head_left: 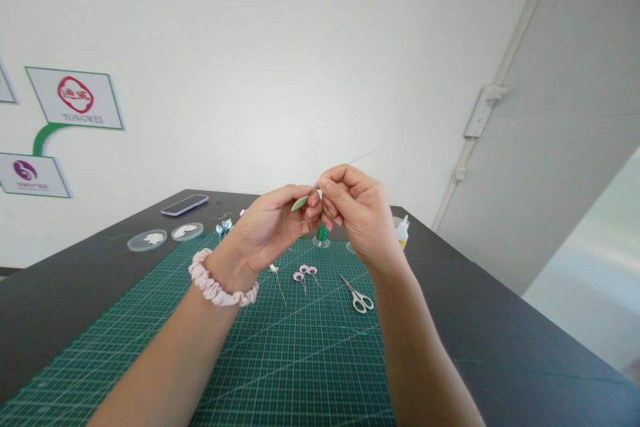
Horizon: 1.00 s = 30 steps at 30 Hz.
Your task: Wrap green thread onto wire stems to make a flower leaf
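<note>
Above the cutting mat my two hands meet, fingertips close together. My left hand [273, 223], with a pale scrunchie [215, 285] on its wrist, is closed on a small green leaf [300, 203] near its base. My right hand [357, 213] pinches the leaf's thin stem just beside it. A fine wire [367, 153] sticks out up and to the right behind the right hand. What lies between the fingertips is partly hidden. Behind and below the hands stands a spool of green thread [323, 235].
On the green cutting mat [300, 360] lie pink wired petals [305, 272], a whitish flower piece [273, 269] and white-handled scissors [359, 299]. Beyond are blue flower pieces [223, 227], dishes with white material [146, 241], a phone [185, 205] and a glue bottle [403, 232].
</note>
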### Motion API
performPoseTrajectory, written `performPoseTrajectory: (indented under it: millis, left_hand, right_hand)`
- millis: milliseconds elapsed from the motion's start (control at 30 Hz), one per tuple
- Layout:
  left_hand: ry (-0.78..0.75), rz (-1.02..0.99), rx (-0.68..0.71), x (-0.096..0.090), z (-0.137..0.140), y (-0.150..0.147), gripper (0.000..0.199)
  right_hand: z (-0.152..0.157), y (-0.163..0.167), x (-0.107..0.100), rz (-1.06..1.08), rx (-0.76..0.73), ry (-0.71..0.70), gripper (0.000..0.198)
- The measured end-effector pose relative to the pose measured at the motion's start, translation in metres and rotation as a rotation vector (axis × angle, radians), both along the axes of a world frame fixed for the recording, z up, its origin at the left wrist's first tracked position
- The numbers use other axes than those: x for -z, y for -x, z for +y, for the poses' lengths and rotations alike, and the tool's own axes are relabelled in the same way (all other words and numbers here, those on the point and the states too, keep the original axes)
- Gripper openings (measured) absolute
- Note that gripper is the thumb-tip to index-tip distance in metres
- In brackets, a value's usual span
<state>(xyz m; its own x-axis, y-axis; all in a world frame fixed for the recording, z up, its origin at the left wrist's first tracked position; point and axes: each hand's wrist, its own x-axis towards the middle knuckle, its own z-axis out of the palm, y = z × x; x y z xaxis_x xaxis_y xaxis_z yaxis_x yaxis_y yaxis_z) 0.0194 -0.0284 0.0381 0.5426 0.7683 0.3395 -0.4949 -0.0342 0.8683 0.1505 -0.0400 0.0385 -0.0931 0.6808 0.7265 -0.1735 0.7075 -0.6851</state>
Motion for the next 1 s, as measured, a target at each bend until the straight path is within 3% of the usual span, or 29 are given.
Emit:
performPoseTrajectory:
  millis: [167,333,600,833,1000]
  left_hand:
    - [-0.024,-0.007,0.014,0.0,0.0001,-0.0001,0.029]
    - [-0.156,0.008,-0.09,-0.0004,-0.0027,-0.0024,0.029]
    - [-0.406,0.046,-0.445,0.0004,-0.0057,-0.008,0.024]
    - [-0.761,0.284,-0.917,0.0045,-0.0073,-0.0057,0.022]
    - [-0.988,0.367,-1.11,0.0064,-0.0072,-0.0061,0.021]
  right_hand:
    - [-0.0007,-0.001,-0.0006,-0.004,0.008,0.016,0.016]
    - [0.0019,0.0,0.0001,0.014,-0.025,0.01,0.019]
    - [0.0035,0.0016,0.0008,0.056,-0.085,0.037,0.017]
    - [0.0032,0.0029,-0.0012,0.083,-0.096,0.068,0.013]
    - [0.0023,0.004,-0.0029,0.11,-0.104,0.081,0.015]
